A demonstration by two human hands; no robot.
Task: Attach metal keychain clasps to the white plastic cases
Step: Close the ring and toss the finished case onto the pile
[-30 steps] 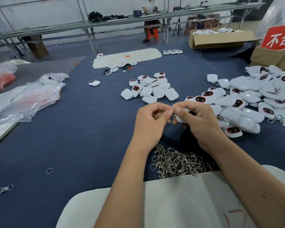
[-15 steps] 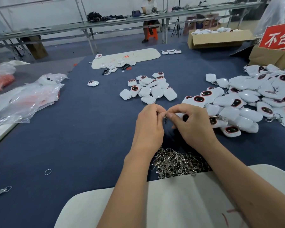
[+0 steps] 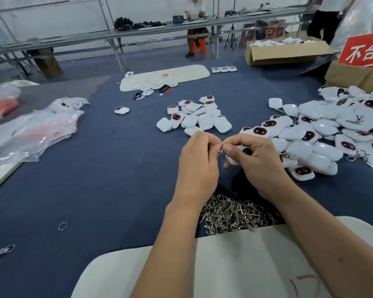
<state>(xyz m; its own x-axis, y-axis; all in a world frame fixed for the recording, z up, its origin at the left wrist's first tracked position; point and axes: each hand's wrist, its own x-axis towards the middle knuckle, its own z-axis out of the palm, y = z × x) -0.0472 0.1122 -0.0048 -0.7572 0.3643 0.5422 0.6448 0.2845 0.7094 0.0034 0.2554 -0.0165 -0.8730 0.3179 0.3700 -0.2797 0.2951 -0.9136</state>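
Note:
My left hand [image 3: 199, 162] and my right hand [image 3: 256, 162] meet above the blue table, fingertips together. Between them they pinch a small metal clasp [image 3: 221, 146]. My right hand also holds a white plastic case [image 3: 237, 157], mostly hidden under its fingers. A heap of loose metal clasps [image 3: 235, 215] lies just below my wrists. A small pile of white cases [image 3: 195, 119] sits beyond my hands, and a large pile of white cases [image 3: 332, 134], some with dark faces, spreads to the right.
A white board [image 3: 224, 265] lies at the near edge under my forearms. Clear plastic bags [image 3: 30, 130] sit on the left, a loose ring [image 3: 62, 226] and a stray clasp [image 3: 2, 251] near left. A cardboard box [image 3: 284, 52] and red sign [image 3: 364, 49] stand far right.
Both hands stay joined on the clasp and case; the fingers have shifted slightly and the case shows a little more under my right hand.

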